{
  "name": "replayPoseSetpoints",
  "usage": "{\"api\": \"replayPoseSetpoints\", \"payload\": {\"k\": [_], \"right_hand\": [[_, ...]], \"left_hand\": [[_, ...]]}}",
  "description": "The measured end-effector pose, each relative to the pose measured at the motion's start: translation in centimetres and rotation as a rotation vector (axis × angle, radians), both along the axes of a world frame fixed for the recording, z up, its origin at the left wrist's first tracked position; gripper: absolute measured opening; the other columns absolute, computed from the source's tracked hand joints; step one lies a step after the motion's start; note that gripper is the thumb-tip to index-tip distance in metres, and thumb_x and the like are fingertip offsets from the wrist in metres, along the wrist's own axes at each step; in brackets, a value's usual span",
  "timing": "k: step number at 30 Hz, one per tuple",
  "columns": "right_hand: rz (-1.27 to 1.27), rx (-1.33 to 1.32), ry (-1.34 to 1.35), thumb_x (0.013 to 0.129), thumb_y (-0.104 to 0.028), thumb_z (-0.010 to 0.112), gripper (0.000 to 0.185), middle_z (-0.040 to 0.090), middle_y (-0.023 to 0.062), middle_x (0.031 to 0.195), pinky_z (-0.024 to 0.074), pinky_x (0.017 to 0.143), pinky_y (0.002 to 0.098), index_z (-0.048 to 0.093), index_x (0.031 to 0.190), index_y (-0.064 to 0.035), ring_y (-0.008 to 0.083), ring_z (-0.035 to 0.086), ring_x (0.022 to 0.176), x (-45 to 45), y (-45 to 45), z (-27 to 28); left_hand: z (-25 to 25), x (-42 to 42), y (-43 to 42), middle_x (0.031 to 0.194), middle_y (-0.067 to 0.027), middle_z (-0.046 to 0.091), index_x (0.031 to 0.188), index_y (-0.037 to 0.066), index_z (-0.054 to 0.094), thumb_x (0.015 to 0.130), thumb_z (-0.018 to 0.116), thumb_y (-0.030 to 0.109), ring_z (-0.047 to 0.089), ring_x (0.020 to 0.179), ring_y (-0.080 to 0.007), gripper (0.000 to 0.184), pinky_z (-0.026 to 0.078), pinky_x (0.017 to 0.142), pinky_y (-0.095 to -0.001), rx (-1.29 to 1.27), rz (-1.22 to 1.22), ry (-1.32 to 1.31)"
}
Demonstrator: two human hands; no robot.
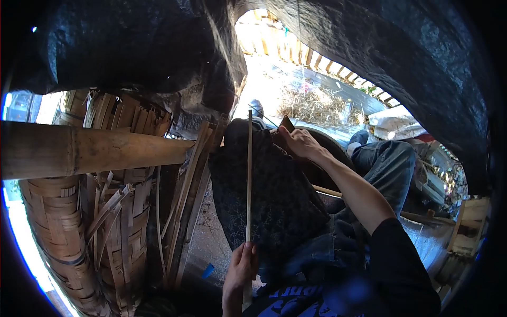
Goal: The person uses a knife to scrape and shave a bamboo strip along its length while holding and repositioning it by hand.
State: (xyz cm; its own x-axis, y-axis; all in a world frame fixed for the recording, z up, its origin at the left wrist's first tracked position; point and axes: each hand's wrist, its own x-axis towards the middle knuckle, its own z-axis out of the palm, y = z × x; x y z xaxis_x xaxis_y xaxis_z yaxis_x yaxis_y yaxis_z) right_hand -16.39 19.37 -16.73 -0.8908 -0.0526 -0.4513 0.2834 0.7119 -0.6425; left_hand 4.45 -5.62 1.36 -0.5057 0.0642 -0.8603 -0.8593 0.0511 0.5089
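Observation:
My left hand point(243, 264) is closed around the lower end of a long, thin bamboo strip point(250, 179). The strip rises almost straight away from me over a dark patterned cloth point(269, 185) draped on my lap. Farther forward, beside the upper part of the strip, my right hand point(302, 142) is closed on a flat brown blade-like tool point(286, 124). Only a short pointed part of that tool shows past the fingers, and its exact kind is unclear. A gap separates it from the strip.
A thick bamboo pole point(95, 152) juts in from the left, above tall woven bamboo baskets point(58, 227). Split bamboo pieces point(185, 195) lean beside them. Dark sheeting point(132, 47) hangs overhead. Dry shavings point(311, 105) lie ahead in bright light; a wooden crate point(469, 224) stands at right.

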Motion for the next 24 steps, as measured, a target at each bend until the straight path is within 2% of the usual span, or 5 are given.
{"api": "replayPoseSetpoints", "payload": {"k": [2, 4, 10, 18, 24], "right_hand": [[-0.026, -0.046, -0.08, 0.093, -0.063, 0.021, 0.083, 0.052, 0.0198, 0.051, 0.0459, 0.063, 0.0431, 0.05, 0.055, 0.0055, 0.0277, 0.056, 0.054, 1.7, 1.0, 2.4], [-0.015, -0.059, -0.064, 0.094, -0.061, 0.022, 0.081, 0.048, 0.0177, 0.048, 0.0444, 0.059, 0.0428, 0.047, 0.054, 0.0048, 0.0257, 0.053, 0.049, 3.7, 2.1, 4.4], [0.079, -0.157, -0.036, 0.096, -0.054, 0.033, 0.072, 0.038, 0.0135, 0.04, 0.0389, 0.047, 0.0411, 0.045, 0.052, 0.0022, 0.0226, 0.044, 0.037, 9.4, 2.3, 8.9], [0.198, -0.057, 0.018, 0.094, -0.052, 0.041, 0.067, 0.05, 0.0172, 0.046, 0.0468, 0.051, 0.043, 0.056, 0.055, -0.0004, 0.0336, 0.056, 0.047, 10.1, 0.3, 8.7], [0.249, 0.074, 0.123, 0.092, -0.05, 0.046, 0.056, 0.059, 0.0208, 0.061, 0.0507, 0.06, 0.0437, 0.065, 0.07, -0.0017, 0.0379, 0.061, 0.061, 9.8, -0.2, 7.7]], "left_hand": [[-1.3, -1.0, -0.1, 0.048, 0.0046, 0.031, 0.081, 0.014, 0.043, 0.1, 0.034, 0.034, 0.03, 0.034, -0.0071, 0.029, 0.025, 0.033, -0.0227, 0.073, 0.051, -0.002], [-3.3, -2.5, -0.3, 0.044, 0.0043, 0.03, 0.085, 0.015, 0.043, 0.101, 0.03, 0.034, 0.031, 0.032, -0.0087, 0.028, 0.025, 0.032, -0.0229, 0.512, 0.2, 0.02], [-5.3, -4.7, 0.9, 0.042, 0.0038, 0.031, 0.09, 0.013, 0.046, 0.103, 0.021, 0.029, 0.029, 0.029, -0.0096, 0.032, 0.025, 0.034, -0.0221, 1.09, 0.634, -0.091], [-5.8, -4.1, 1.0, 0.041, 0.0033, 0.032, 0.089, 0.013, 0.046, 0.103, 0.021, 0.026, 0.028, 0.028, -0.0088, 0.031, 0.021, 0.037, -0.0212, 1.238, 0.756, -0.148], [-6.0, -3.2, 1.1, 0.041, 0.004, 0.034, 0.086, 0.013, 0.045, 0.103, 0.022, 0.027, 0.03, 0.028, -0.0071, 0.031, 0.02, 0.037, -0.0206, 1.324, 0.813, -0.157]]}}
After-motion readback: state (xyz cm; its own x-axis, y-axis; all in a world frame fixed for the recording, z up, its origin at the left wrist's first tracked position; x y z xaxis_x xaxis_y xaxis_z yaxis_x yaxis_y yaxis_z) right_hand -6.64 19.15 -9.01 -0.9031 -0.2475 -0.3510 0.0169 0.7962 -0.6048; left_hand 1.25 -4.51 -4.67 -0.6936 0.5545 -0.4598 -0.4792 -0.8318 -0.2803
